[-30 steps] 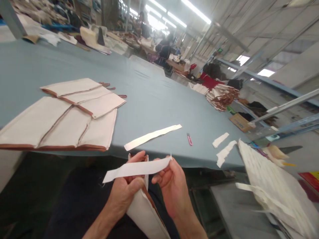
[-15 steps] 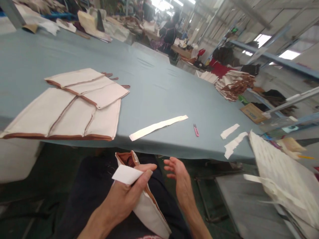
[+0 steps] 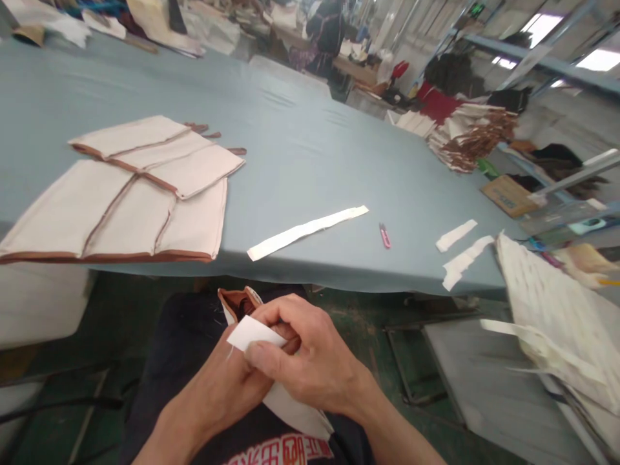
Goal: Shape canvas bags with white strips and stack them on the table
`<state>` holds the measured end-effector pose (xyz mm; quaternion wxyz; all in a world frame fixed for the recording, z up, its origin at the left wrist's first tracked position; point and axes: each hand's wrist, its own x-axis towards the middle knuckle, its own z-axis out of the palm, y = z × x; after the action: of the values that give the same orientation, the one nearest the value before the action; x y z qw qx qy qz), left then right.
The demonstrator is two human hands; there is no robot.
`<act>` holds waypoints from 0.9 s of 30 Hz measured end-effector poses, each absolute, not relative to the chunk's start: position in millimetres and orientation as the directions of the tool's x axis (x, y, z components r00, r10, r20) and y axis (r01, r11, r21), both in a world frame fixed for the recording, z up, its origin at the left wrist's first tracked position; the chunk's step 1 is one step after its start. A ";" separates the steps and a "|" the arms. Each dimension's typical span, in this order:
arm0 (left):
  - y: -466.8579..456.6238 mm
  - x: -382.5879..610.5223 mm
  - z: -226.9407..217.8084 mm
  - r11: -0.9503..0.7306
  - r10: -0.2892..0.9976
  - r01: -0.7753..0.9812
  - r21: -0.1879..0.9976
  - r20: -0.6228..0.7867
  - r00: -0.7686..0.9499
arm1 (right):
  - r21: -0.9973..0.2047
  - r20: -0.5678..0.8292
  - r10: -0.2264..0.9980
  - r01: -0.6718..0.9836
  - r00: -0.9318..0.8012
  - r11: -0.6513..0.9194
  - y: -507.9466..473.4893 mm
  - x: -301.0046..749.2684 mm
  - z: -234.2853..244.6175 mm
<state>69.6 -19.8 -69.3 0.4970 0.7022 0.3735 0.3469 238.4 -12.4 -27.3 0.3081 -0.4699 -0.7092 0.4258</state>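
Note:
Over my lap, my left hand (image 3: 220,378) is closed around a folded cream fabric piece (image 3: 295,408) with brown lining; much of that hand's grip is hidden. The brown-lined end (image 3: 233,301) of the piece pokes up beyond the hands. My right hand (image 3: 322,355) crosses over the left, its thumb and fingers pinching a small white strip (image 3: 249,333) that looks like paper or tape. Just past the hands, a long pale strip (image 3: 307,231) lies on the table, with pink thread snips (image 3: 384,236) to its right.
Sewn cream panels with brown edging (image 3: 130,216) lie at the left of the blue-grey table (image 3: 300,155). Torn white scraps (image 3: 465,261) rest near its right end. Beside them a slanted cream fabric pile (image 3: 547,316) stands. A person (image 3: 324,35) is in the background.
My right hand, open and apart before, has moved left and taken hold of the white strip at my left hand. The view has shifted slightly.

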 end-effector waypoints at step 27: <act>-79.8 45.0 -126.7 0.509 0.858 0.025 0.860 -0.504 -0.101 | -0.950 -0.309 0.949 -0.062 0.065 -0.306 -44.7 214.8 -150.7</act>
<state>45.0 -79.8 -126.7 0.5778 0.3400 0.6486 0.3604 214.8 -44.7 -150.7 0.4468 -0.5771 -0.3841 0.5655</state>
